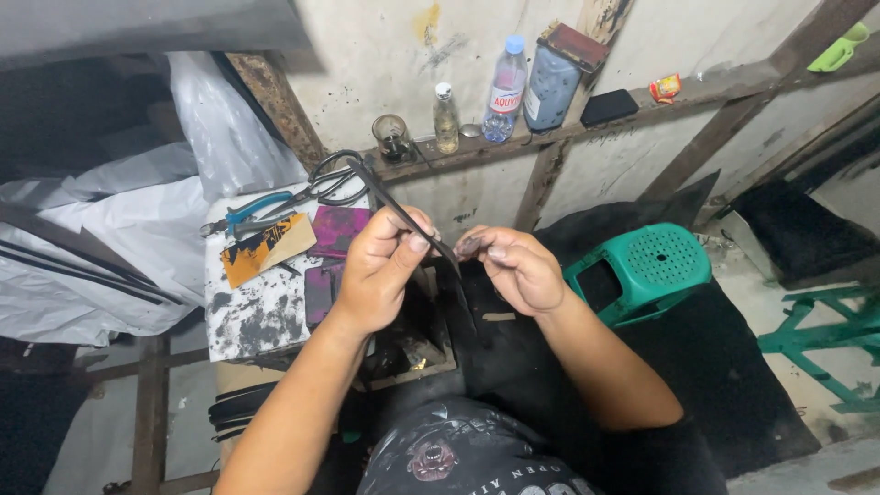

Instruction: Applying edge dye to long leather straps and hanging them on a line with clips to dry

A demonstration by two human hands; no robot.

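Both hands pinch a thin black strip (403,213) just right of the stained bench (252,316). The left hand (380,266) grips its middle. The right hand (518,266) pinches its lower end with closed fingertips.

A thin black strip (403,213) is held up between both hands, above a stained work board. It is narrow, flat and dark, and runs on a slant from upper left, near the scissors, down to the right. The left hand (383,266) pinches its middle; the right hand (515,266) meets its lower end at the fingertips.
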